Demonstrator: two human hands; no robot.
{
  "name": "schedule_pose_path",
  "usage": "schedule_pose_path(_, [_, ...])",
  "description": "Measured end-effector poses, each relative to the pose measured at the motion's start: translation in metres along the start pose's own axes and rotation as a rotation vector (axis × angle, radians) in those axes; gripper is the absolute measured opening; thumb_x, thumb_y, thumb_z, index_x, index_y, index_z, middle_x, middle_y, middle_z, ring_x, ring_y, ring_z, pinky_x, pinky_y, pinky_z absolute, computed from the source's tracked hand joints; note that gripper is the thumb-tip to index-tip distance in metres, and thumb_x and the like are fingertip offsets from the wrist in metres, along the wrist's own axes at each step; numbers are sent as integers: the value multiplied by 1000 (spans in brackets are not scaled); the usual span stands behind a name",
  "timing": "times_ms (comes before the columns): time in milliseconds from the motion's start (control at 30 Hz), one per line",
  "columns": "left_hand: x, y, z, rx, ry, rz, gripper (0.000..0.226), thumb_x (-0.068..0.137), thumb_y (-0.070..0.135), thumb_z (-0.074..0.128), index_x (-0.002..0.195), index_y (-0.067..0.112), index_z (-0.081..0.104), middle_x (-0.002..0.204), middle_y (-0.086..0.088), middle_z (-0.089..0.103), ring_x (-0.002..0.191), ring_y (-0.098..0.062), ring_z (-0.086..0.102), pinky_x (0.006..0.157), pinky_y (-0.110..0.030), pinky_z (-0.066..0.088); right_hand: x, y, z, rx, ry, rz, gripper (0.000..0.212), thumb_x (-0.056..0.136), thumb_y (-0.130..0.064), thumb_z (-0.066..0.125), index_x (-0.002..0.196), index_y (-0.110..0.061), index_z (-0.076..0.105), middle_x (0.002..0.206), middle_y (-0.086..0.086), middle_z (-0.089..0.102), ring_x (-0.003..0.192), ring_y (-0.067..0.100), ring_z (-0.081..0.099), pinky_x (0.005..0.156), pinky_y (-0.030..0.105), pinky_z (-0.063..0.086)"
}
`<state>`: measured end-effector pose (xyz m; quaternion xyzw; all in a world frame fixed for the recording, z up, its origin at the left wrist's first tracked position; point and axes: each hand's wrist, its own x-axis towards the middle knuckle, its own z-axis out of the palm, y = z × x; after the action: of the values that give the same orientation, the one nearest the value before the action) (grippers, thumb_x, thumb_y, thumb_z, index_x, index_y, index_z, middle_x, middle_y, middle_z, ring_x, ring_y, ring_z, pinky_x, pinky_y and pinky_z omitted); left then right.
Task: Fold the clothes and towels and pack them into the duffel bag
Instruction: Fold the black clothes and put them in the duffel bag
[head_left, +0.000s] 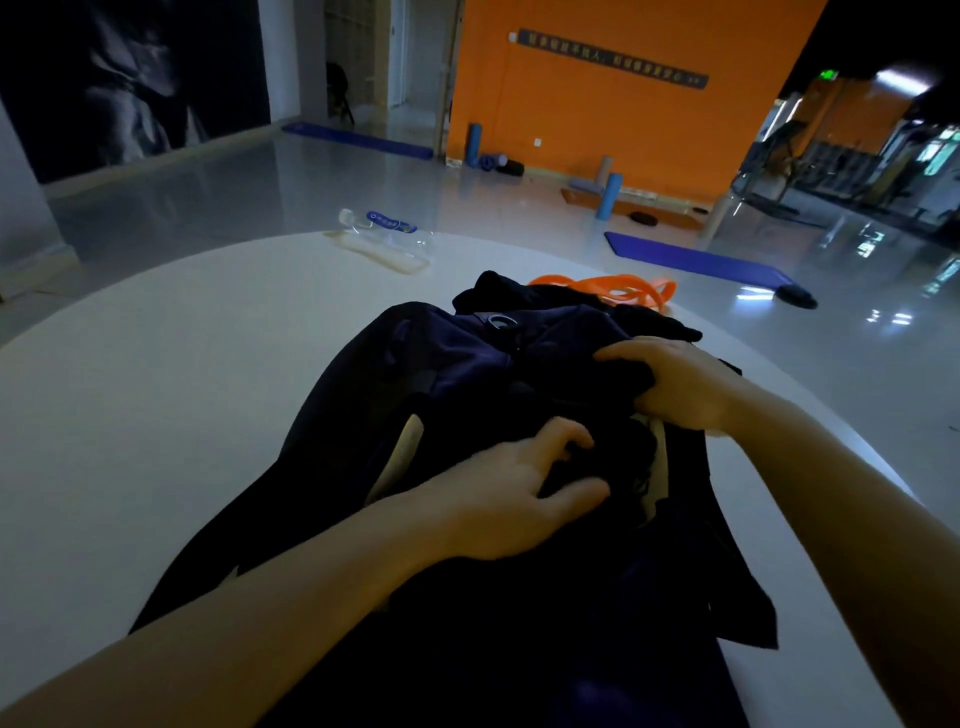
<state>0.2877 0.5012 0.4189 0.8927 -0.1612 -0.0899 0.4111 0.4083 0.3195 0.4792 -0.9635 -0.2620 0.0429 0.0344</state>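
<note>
A dark navy duffel bag lies on the round white table, its mouth facing me with pale beige trim along the opening. Black clothing fills the opening between my hands. My left hand rests on the near side of the cloth with curled fingers pressing into it. My right hand grips a bunch of the black fabric at the far right of the opening. More black cloth sticks out behind the bag.
An orange resistance band lies on the table behind the bag. A plastic water bottle lies on a pale cloth at the table's far edge. Blue mats and foam rollers sit on the glossy floor beyond.
</note>
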Motion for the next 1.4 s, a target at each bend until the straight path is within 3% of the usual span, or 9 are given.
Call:
schedule_pose_path(67, [-1, -2, -2, 96, 261, 17, 22, 100, 41, 39, 111, 23, 47, 95, 6, 58, 83, -11, 57, 73, -29, 45, -1, 3, 1, 76, -4, 5, 65, 85, 0, 60, 142, -26, 41, 142, 3, 42, 126, 20, 41, 93, 23, 35])
schedule_pose_path(133, [5, -2, -3, 369, 342, -26, 22, 102, 31, 38, 109, 15, 51, 100, -1, 56, 91, -19, 57, 77, -31, 43, 0, 2, 5, 157, 3, 15, 66, 84, 3, 60, 141, -25, 42, 138, 4, 42, 115, 17, 45, 85, 19, 38])
schedule_pose_path(267, [38, 5, 12, 417, 125, -126, 63, 99, 41, 43, 151, 20, 13, 154, -12, 17, 137, -32, 29, 111, -38, 27, 0, -1, 9, 337, 20, 32, 63, 85, 4, 58, 139, -26, 44, 120, -5, 44, 100, 8, 47, 70, 15, 43])
schedule_pose_path(367, [55, -3, 24, 257, -36, -159, 81, 92, 58, 45, 147, 46, -13, 160, 3, -14, 146, -32, 2, 119, -44, 12, -6, 2, 10, 355, 34, 48, 59, 86, 2, 58, 137, -25, 47, 117, -6, 46, 100, 10, 51, 76, 19, 46])
schedule_pose_path(433, [57, -9, 31, 403, -184, -167, 95, 84, 63, 55, 144, 49, -17, 158, 6, -20, 145, -37, -2, 118, -48, 14, -9, 7, 10, 198, 58, 81, 58, 86, 0, 58, 137, -26, 46, 124, -3, 48, 106, 13, 50, 76, 18, 42])
schedule_pose_path(533, [62, -7, 36, 539, -334, -183, 98, 85, 56, 60, 145, 47, -17, 157, 7, -23, 143, -43, -11, 118, -53, 9, -17, 14, -10, -22, 127, 139, 61, 86, -2, 58, 140, -28, 43, 141, 7, 44, 122, 25, 46, 89, 29, 39])
schedule_pose_path(700, [67, -9, 26, 593, -429, -254, 105, 84, 45, 66, 145, 43, -20, 157, 6, -25, 146, -35, -8, 117, -54, 13, -36, 9, -56, 62, 106, 140, 64, 84, 1, 62, 137, -31, 47, 138, 9, 42, 101, 18, 42, 79, 29, 38])
schedule_pose_path(1100, [66, -4, 23, 563, -228, -279, 101, 85, 50, 63, 147, 41, -16, 155, 3, -30, 144, -40, 7, 116, -51, 21, -57, -14, -52, 454, 56, 158, 67, 83, 7, 59, 131, -38, 48, 130, 7, 44, 103, 28, 56, 77, 34, 53])
schedule_pose_path(1400, [79, -16, 30, 573, -254, -347, 97, 86, 59, 55, 147, 40, -19, 158, 3, -22, 145, -32, -17, 111, -63, -2, -61, -21, -49, 602, -10, 148, 67, 81, 8, 60, 116, -48, 48, 130, 6, 46, 100, 29, 61, 83, 44, 56])
